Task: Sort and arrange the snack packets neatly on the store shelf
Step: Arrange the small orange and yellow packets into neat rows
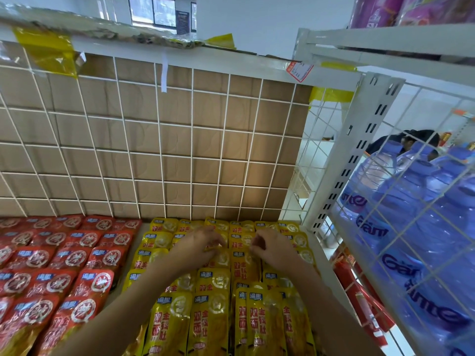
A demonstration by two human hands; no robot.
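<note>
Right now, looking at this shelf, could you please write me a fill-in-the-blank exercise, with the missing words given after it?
1. The left hand and the right hand both reach into the snack packets whose colour is ____.
2. The neighbouring packets, to the person's left, are ____.
3. Behind the white wire grid at the back of the shelf is brown ____.
Missing words: yellow; red; cardboard.

Blue bottles point(401, 196), brown cardboard point(154, 140), red price tag point(299, 70)
</note>
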